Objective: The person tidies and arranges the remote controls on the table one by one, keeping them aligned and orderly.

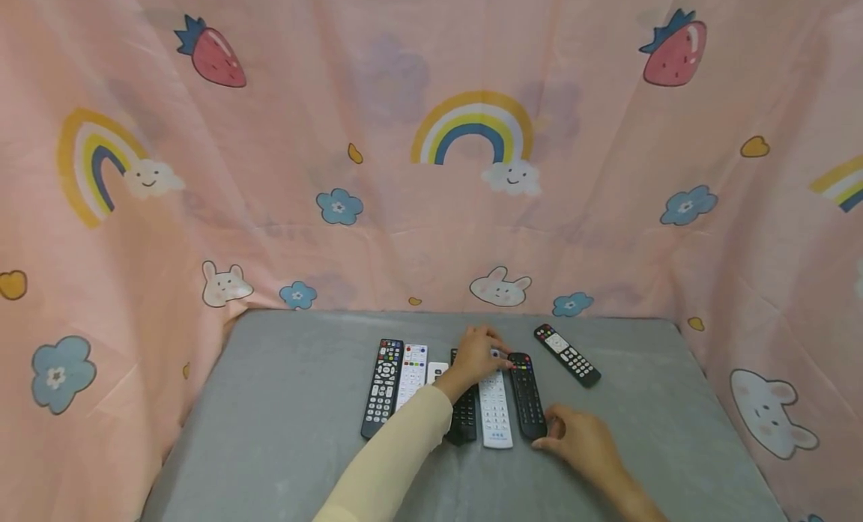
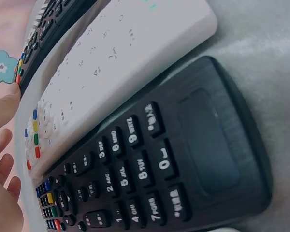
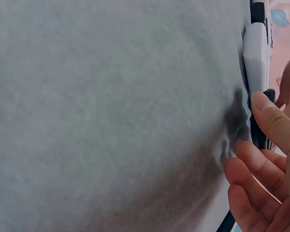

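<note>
A black remote control (image 1: 527,396) lies on the grey cloth, buttons up, with its far end leaning slightly left. My right hand (image 1: 583,443) pinches its near end between thumb and fingers. In the right wrist view the thumb (image 3: 273,118) lies against the dark end. My left hand (image 1: 477,355) reaches over the row, and one fingertip touches the far end of this same remote (image 2: 48,29). Its other fingers (image 2: 7,166) are apart from the remote. Beneath the left hand lie a white remote (image 1: 495,413) and another black remote (image 1: 464,413), partly hidden by the wrist.
Left in the row are a black remote (image 1: 382,387), a white remote (image 1: 411,372) and a smaller white one (image 1: 437,371), partly covered by the left sleeve (image 1: 398,454). Another black remote (image 1: 568,356) lies slanted at the right. A pink patterned curtain (image 1: 431,245) hangs behind the grey table (image 1: 290,402).
</note>
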Motion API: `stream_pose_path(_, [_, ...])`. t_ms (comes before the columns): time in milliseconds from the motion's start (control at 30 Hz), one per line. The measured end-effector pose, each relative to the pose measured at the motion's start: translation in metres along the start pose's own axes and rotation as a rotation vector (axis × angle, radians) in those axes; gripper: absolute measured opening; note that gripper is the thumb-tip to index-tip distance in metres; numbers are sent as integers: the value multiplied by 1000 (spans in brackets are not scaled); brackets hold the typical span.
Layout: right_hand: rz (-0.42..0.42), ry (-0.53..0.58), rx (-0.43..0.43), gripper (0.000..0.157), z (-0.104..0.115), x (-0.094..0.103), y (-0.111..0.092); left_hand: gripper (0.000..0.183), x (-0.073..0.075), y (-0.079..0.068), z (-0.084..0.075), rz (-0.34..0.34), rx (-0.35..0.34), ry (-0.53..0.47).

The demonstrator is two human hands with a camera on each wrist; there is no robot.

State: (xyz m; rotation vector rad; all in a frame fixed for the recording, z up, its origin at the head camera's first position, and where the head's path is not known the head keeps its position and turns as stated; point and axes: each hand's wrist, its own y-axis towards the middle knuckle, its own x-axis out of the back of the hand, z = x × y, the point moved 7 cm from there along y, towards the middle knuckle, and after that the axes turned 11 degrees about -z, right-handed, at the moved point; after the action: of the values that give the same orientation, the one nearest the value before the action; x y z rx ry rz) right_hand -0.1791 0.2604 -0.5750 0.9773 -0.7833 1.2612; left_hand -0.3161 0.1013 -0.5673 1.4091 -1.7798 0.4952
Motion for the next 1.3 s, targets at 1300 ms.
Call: stream_pose_path(1300, [66,-26,-39,39,13,-7,-12,21,-13,-10,-10,32,-139,330])
